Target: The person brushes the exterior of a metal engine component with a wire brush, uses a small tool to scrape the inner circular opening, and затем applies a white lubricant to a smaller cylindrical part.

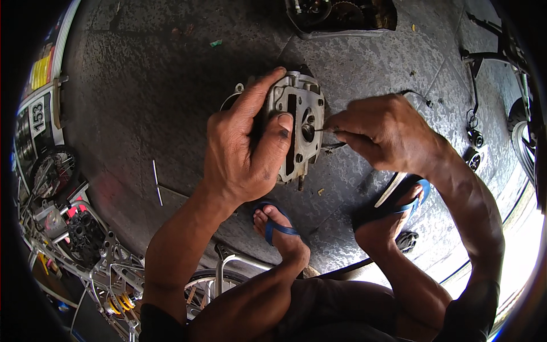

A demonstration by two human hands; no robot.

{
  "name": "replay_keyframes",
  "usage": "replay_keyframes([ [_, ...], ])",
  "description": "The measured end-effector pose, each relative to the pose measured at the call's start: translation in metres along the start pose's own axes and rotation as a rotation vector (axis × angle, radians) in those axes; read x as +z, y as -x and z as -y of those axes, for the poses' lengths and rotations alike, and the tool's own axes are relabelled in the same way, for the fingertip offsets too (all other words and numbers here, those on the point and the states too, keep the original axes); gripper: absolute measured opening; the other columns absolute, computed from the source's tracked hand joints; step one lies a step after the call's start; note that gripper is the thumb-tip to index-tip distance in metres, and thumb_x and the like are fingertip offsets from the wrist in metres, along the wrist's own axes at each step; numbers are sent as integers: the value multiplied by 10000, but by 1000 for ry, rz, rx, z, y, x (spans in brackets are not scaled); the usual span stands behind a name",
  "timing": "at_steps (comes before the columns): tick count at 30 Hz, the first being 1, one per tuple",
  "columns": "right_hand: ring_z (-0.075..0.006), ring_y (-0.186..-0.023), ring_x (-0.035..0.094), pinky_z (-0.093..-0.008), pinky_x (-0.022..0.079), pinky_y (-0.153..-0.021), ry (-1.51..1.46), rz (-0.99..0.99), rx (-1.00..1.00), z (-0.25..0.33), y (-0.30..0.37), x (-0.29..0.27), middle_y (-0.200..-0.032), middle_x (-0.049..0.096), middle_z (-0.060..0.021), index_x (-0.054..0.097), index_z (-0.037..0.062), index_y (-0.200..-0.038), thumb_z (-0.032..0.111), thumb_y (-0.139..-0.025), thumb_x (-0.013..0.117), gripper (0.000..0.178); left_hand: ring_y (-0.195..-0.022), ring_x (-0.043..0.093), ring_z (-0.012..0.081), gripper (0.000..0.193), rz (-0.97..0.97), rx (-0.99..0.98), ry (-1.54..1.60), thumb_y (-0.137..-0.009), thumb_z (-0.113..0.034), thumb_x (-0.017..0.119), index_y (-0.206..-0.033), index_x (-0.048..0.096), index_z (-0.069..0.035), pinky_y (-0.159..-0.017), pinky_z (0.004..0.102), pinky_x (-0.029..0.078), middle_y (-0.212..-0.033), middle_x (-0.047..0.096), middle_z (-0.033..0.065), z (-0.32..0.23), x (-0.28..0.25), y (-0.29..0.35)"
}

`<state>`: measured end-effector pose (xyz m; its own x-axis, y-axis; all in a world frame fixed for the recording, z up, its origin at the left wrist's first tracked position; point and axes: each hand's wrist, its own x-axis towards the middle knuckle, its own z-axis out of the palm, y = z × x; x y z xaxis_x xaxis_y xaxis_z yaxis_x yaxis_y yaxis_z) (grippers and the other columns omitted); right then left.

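Observation:
A grey metal engine cylinder head (302, 98) is held up over the floor with its flat face turned right. My left hand (242, 148) grips it from the left, thumb across the face and index finger stretched along the top. Round openings show in that face. To the right of it, my right hand (387, 128) pinches a thin dark rod (320, 130) between thumb and fingers. The rod's tip reaches the lower round opening; whether it touches the metal I cannot tell. Its other end is hidden in the hand.
A dark tray-like housing (342, 33) with a toothed gear lies at the top. A slim metal rod (157, 182) rests on the floor at left. A motorcycle frame (114, 251) fills the lower left. Black metal parts (477, 57) lie far right. My feet wear blue flip-flops (283, 229).

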<state>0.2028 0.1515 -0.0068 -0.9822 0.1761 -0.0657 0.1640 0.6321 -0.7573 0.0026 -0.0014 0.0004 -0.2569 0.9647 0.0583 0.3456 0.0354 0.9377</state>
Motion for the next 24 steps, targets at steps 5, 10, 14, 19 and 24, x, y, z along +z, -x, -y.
replay_keyframes([
  [5,-238,-714,731,-359,621,-657,22,29,132,9,3,3,-817,722,-106,734,20,-997,71,-846,728,159,-639,692,178,463,30,-45,-20,-940,-167,572,-1294,546,130,-549,306,544,-770,683,150,-2,-1,0],
  [10,-237,-695,728,-352,625,-653,82,9,55,15,-3,-1,-792,710,-107,733,17,-1002,74,-848,727,164,-636,696,188,457,-2,54,-39,-933,-151,569,-1293,547,129,-552,305,545,-762,682,154,8,1,-1],
  [14,-231,-719,732,-354,622,-659,70,51,82,11,2,-3,-789,704,-102,736,32,-1014,76,-850,727,170,-631,696,193,452,-3,29,-28,-934,-151,568,-1292,550,124,-554,307,546,-754,682,146,0,3,-1],
  [19,-234,-733,733,-367,616,-665,68,57,82,12,-1,-5,-805,711,-100,731,30,-1020,85,-851,732,178,-610,692,185,453,25,18,-81,-946,-179,579,-1278,553,129,-543,310,546,-728,679,132,-1,-1,-1],
  [24,-242,-722,729,-375,615,-672,37,-39,39,5,0,3,-804,708,-96,730,32,-1025,96,-848,739,188,-634,695,189,468,-22,57,-27,-949,-198,579,-1285,551,126,-550,310,548,-744,672,139,5,3,0],
])
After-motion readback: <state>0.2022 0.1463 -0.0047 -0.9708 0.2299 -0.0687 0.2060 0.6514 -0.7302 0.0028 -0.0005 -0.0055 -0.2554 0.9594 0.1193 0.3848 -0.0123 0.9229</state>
